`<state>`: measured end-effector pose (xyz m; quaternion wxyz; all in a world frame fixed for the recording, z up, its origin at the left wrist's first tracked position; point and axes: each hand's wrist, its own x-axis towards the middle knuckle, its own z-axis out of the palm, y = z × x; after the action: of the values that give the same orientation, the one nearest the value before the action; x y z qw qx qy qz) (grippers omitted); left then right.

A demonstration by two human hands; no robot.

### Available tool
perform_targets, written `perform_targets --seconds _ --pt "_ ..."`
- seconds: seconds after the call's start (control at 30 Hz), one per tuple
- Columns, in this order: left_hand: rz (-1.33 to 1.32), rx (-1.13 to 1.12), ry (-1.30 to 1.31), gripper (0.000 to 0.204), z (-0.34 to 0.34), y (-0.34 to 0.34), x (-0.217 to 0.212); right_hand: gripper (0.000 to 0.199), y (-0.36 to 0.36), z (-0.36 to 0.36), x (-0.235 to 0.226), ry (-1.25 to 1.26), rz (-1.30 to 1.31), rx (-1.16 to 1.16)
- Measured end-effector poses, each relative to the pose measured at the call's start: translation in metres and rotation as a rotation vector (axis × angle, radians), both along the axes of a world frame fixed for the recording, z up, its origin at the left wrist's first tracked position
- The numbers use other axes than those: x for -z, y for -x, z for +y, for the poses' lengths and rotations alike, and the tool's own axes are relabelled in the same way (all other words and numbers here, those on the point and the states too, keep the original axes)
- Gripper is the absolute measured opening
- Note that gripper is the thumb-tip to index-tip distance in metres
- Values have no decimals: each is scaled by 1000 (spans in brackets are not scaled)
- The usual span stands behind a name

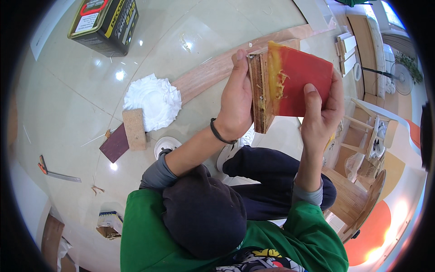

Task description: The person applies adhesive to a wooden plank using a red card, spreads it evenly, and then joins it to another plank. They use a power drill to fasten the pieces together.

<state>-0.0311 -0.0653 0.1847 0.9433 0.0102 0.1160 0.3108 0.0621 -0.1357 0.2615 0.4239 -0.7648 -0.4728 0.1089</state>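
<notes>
right hand point(320, 119) tight around red panel point(304, 79), thick yellow smear point(276, 77) along one edge

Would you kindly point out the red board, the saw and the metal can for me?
Red board point(301, 75): head view, on its red face.
Saw point(63, 176): head view, on its blade.
Metal can point(111, 34): head view, on its dark side.

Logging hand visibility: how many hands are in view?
2: the left hand against the layered edge of the red-faced block, the right hand gripping its opposite end. Some fingers are hidden.
</notes>
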Motion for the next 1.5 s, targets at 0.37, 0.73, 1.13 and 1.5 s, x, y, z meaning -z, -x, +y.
perform_targets --seconds 0.37,0.73,1.13,1.5 --pt "-109 -10 129 58 -1 1 9 54 -39 -8 -13 -311 771 -102" --pt "17 -71 174 75 16 23 29 40 -103 -16 44 -129 523 138" --pt "77 -88 58 62 31 33 39 35 -106 -9 99 86 75 172" --pt "-444 -58 86 70 20 10 57 42 -114 -2 100 148 -64 166"
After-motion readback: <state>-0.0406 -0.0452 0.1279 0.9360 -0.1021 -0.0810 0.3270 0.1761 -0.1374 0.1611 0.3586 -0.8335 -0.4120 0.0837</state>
